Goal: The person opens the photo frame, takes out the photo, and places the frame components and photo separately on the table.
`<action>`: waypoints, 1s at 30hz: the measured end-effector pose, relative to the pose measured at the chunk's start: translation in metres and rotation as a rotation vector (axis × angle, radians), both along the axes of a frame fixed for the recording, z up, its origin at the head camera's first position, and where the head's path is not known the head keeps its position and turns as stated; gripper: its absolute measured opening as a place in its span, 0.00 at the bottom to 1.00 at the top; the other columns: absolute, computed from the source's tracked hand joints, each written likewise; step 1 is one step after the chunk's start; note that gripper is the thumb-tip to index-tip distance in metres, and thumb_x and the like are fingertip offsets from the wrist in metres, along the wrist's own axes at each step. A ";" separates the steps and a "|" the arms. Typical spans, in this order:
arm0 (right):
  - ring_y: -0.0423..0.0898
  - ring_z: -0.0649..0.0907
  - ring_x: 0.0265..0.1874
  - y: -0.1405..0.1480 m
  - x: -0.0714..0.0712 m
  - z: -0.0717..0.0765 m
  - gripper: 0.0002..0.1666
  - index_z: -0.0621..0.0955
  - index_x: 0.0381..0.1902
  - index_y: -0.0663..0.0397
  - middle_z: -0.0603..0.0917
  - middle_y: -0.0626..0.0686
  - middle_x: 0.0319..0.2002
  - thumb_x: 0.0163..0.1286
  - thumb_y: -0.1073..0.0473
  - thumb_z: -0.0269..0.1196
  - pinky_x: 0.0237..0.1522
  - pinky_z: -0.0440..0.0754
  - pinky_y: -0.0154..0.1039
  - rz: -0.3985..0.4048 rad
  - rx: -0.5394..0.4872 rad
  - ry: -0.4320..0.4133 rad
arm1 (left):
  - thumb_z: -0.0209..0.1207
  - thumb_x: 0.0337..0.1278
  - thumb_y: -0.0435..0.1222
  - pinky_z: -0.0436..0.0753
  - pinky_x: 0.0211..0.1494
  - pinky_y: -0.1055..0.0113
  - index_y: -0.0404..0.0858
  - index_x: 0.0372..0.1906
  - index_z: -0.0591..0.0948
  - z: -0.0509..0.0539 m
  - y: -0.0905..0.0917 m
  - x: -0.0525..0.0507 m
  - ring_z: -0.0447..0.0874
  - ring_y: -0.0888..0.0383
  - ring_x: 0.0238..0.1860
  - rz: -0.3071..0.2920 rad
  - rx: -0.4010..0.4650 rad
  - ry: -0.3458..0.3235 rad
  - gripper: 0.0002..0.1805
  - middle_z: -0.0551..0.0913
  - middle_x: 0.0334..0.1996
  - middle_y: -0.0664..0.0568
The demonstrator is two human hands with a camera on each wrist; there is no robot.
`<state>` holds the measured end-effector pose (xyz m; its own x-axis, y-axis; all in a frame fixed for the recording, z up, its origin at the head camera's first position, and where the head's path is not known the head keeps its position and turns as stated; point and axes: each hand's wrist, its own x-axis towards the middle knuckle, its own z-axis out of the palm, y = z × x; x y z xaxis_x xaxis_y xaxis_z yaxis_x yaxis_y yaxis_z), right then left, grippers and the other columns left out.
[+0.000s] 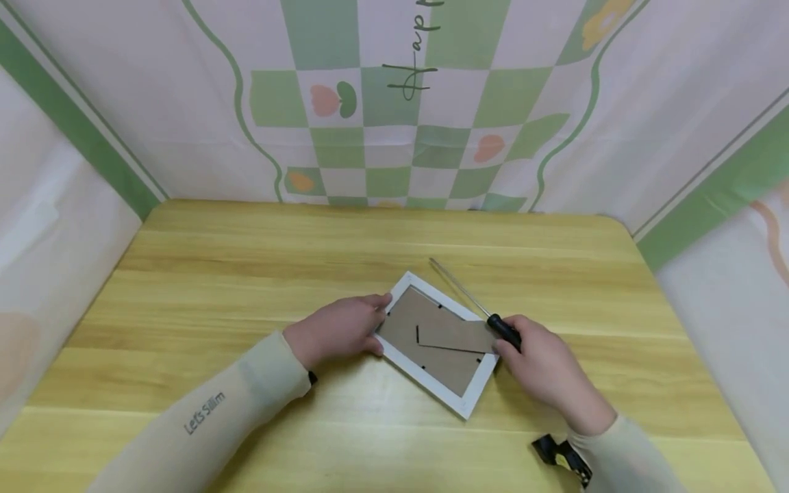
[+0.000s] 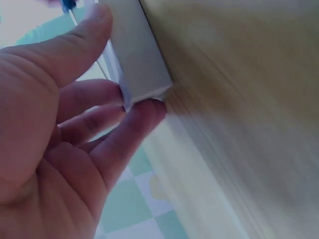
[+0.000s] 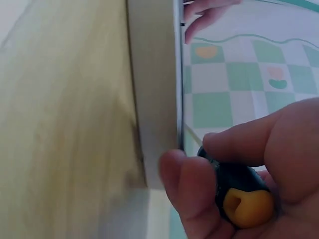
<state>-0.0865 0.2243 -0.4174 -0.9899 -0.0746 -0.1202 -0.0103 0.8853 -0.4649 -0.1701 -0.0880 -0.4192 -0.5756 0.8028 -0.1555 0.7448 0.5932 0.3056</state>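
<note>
**Gripping picture frame (image 1: 425, 377) and screwdriver (image 1: 496, 323), with the backing board (image 1: 453, 370) seated**

Grasping the white edge of the picture frame at nine o'clock, between thumb and fingers of the left hand (image 1: 342, 327). Clasping the screwdriver by its black handle in the right hand (image 1: 545, 359) at three o'clock, close by a corner; cannot tell whether pressing on the picture frame too. Aiming the metal shaft (image 1: 459, 286) toward ten o'clock, beyond the upper edge, ending near twelve and touching none of the retaining tabs (image 1: 440, 306).

Resting back side up near the middle of the wood-grain tabletop (image 1: 259, 274): the picture frame, slanted from ten toward four o'clock. Showing small black retaining tabs near ten, twelve, four and seven, plus an easel leg (image 1: 456, 337) reaching three.

Done, judging by this: back exposed, screwdriver in hand. Not done: lifting out the backing board. Cannot tell whether before or after work on the retaining tabs, nor how bent.

Hanging beyond, at twelve: a green-checked cloth (image 1: 388, 147).
</note>
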 end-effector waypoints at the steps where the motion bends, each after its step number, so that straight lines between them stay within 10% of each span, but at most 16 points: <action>1: 0.54 0.80 0.37 -0.001 -0.001 -0.001 0.25 0.75 0.60 0.70 0.82 0.65 0.47 0.74 0.55 0.60 0.39 0.77 0.55 0.002 -0.003 0.010 | 0.69 0.58 0.46 0.76 0.60 0.59 0.36 0.39 0.85 0.000 0.002 0.002 0.78 0.46 0.59 0.000 -0.001 0.010 0.17 0.68 0.68 0.36; 21: 0.60 0.78 0.41 0.020 -0.017 -0.011 0.25 0.75 0.60 0.73 0.76 0.69 0.48 0.75 0.57 0.57 0.44 0.75 0.59 -0.038 0.014 0.024 | 0.71 0.56 0.40 0.75 0.59 0.62 0.33 0.62 0.77 -0.004 -0.008 0.001 0.77 0.53 0.57 0.044 0.073 -0.085 0.30 0.73 0.66 0.44; 30: 0.53 0.77 0.28 0.048 -0.021 -0.009 0.18 0.80 0.45 0.67 0.82 0.58 0.33 0.66 0.56 0.66 0.32 0.74 0.51 -0.043 0.150 -0.016 | 0.72 0.55 0.41 0.73 0.62 0.60 0.32 0.58 0.80 -0.002 -0.008 0.001 0.74 0.49 0.63 0.040 0.063 -0.073 0.28 0.71 0.68 0.43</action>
